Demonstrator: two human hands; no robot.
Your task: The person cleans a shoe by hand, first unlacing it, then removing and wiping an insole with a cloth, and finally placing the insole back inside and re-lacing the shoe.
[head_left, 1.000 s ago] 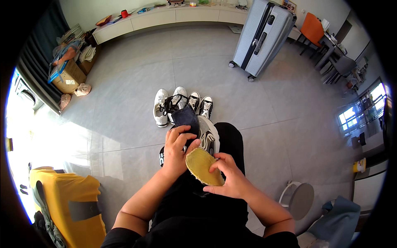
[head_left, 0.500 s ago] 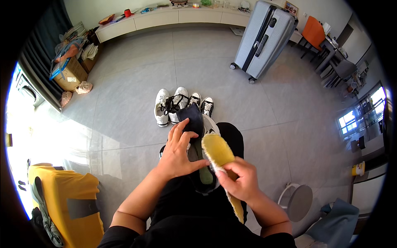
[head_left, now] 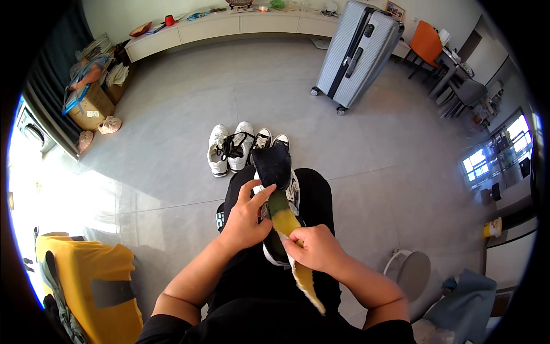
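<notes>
A black and white sneaker [head_left: 294,192] rests on my lap, its dark tongue [head_left: 273,164] folded up and away from me. My left hand [head_left: 245,221] holds the shoe from the left, index finger against the base of the tongue and thumb by the opening. Pinched in my right hand [head_left: 312,246] is a long yellow insole [head_left: 305,280] with a fuzzy white edge. Its front end lies in the shoe's opening, in shade beneath the tongue, while its rear sticks out toward my body. The inside of the toe is hidden.
White sneakers [head_left: 218,150] and smaller black-and-white sneakers [head_left: 262,139] stand on the floor ahead. Farther off is a silver suitcase [head_left: 358,57]. A yellow-draped piece [head_left: 80,281] sits at my left, a round stool [head_left: 413,275] at my right.
The insole's front end has moved down and forward from above the shoe into its opening. The tongue stands more upright, and my left hand's fingers have closed in on the shoe.
</notes>
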